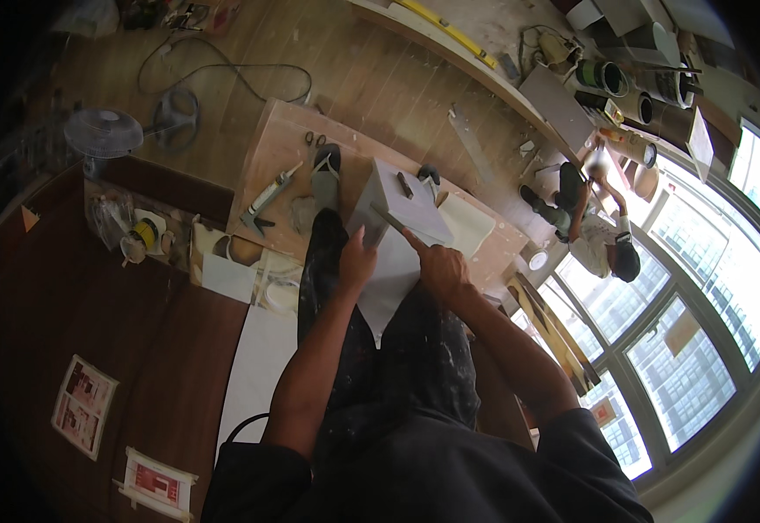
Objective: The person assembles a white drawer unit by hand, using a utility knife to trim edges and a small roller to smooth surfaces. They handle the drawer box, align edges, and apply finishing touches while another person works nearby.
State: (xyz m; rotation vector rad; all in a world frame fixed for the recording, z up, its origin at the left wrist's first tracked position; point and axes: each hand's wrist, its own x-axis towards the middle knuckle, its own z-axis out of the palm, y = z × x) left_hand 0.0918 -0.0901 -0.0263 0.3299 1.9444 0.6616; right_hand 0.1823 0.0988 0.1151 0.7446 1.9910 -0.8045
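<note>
A pale grey box [397, 209] stands between my legs on a wooden board. My left hand [358, 261] grips its left side with the thumb up; the other fingers are partly hidden. My right hand [445, 275] is closed round the near end of a narrow flat tool [386, 215], its index finger stretched along it. This tool, which looks like a file, lies across the box's near top edge and points away to the left. On the box top rests a small dark brown object [404, 184], too small to name.
A caulking gun [268, 199] and scissors [315, 139] lie on the wooden board [262, 157] at left. A fan [103, 132] stands far left. Another person [602, 248] works at right by the windows, near several buckets [607, 78]. A yellow level [450, 35] lies at the back.
</note>
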